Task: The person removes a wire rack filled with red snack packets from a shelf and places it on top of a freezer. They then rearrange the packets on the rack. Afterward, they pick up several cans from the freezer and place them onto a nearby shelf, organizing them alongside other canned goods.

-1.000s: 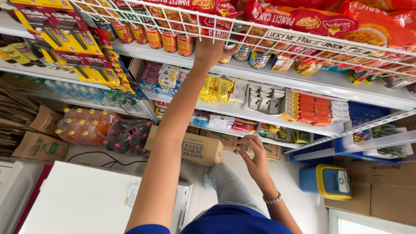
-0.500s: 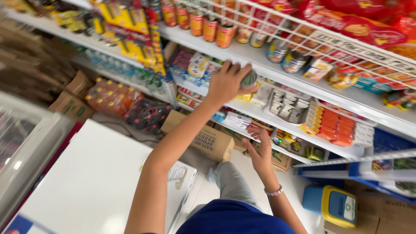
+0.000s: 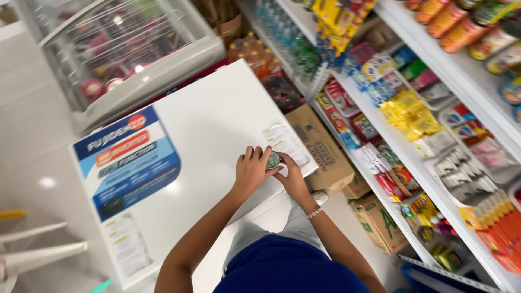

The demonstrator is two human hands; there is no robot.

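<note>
A small round green-topped can (image 3: 273, 160) sits between both hands, low over the white lid of a chest freezer (image 3: 211, 125). My left hand (image 3: 252, 169) wraps the can from the left, fingers curled over its rim. Pressed against the can's right side, my right hand (image 3: 290, 176) wears a beaded bracelet at the wrist. A printed paper sheet (image 3: 286, 142) lies on the lid just beyond the hands. Most of the can's body is hidden by my fingers.
Store shelves (image 3: 434, 108) packed with packets, tins and sachets run along the right. Cardboard boxes (image 3: 325, 149) stand on the floor below them. A glass-topped freezer (image 3: 125, 49) stands at upper left. Bottled drinks (image 3: 260, 54) are stacked beyond the white freezer.
My left hand came down from the upper shelf with the can to the freezer lid. The right hand rose to meet it. The view swung down from the shelves.
</note>
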